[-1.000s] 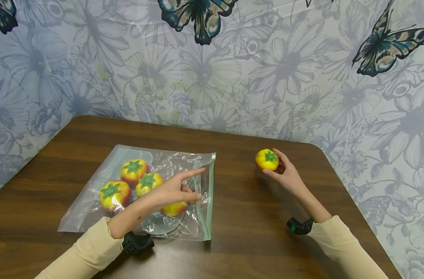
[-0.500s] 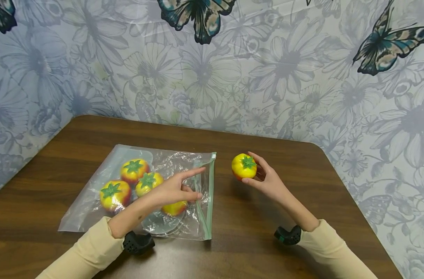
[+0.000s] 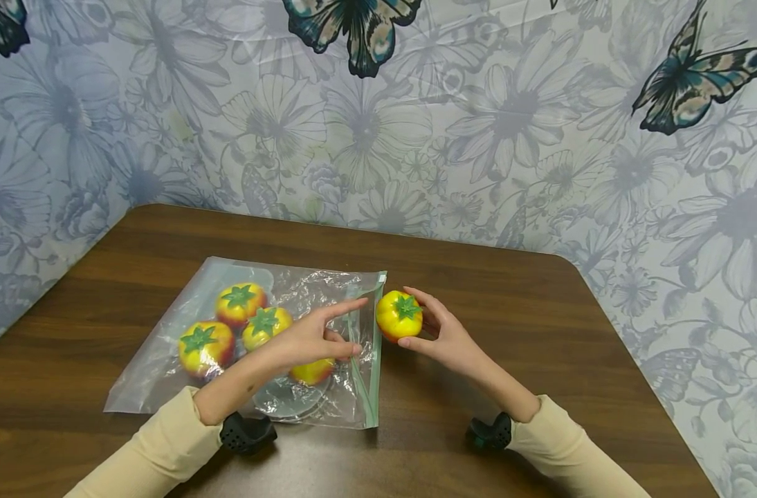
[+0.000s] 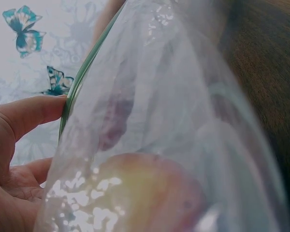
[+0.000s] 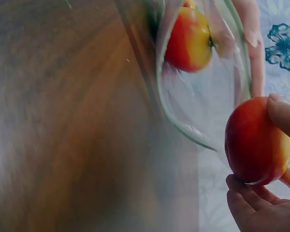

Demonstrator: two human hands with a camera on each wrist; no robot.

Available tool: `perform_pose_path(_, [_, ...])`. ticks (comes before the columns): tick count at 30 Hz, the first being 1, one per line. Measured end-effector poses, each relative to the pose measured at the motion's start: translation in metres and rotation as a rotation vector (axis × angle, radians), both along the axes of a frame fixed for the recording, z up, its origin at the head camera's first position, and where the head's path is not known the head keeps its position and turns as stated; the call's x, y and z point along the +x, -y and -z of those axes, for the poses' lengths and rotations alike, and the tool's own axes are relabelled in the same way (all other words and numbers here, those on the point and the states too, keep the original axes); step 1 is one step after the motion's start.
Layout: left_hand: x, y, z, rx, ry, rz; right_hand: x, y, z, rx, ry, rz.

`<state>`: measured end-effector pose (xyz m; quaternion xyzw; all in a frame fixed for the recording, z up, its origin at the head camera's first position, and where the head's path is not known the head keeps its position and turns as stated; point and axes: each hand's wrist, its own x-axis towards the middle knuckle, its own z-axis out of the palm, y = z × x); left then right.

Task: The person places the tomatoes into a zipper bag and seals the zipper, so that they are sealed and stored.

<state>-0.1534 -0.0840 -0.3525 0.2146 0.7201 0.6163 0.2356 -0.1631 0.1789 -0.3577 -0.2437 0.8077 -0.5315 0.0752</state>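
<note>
My right hand (image 3: pixel 443 339) holds a glossy yellow-and-red tomato (image 3: pixel 399 316) with a green star-shaped calyx, fingers and thumb around its sides. It hovers at the mouth of a clear zip bag (image 3: pixel 160 373) lying on the table. The bag's green-edged rim (image 5: pixel 166 108) gapes in the right wrist view. My left hand (image 3: pixel 310 339) is at the lifted upper rim, index finger extended, thumb apart and other fingers bent; its hold on the plastic is partly hidden. Inside the bag are several similar tomatoes, including a tomato (image 3: pixel 206 349) at left and a tomato (image 3: pixel 312 372) partly covered by my left hand.
The brown wooden table (image 3: pixel 509 297) extends to the right of the bag. Behind it hangs a floral cloth (image 3: pixel 378 138) with butterflies. A round clear shape (image 3: pixel 291 400) shows at the bag's near side.
My right hand has carried the tomato leftward and slightly nearer, from the right part of the table to the bag's mouth. My left hand and the bag have stayed put.
</note>
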Motion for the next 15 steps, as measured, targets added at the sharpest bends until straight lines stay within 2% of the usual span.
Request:
perform_pose_path(2, [0.000,0.000,0.000,0.001,0.002,0.001,0.005,0.007,-0.004,0.009,0.003,-0.014])
perform_pose_path(6, [-0.001,0.000,0.000,0.010,0.002,0.005,0.007,0.015,0.003,0.057,-0.005,-0.036])
perform_pose_path(9, [-0.001,0.001,0.000,0.018,0.003,0.008,0.000,0.016,0.018,0.090,-0.041,-0.047])
perform_pose_path(15, [-0.001,0.001,-0.001,0.024,0.011,0.005,-0.003,0.020,0.026,0.122,-0.093,-0.063])
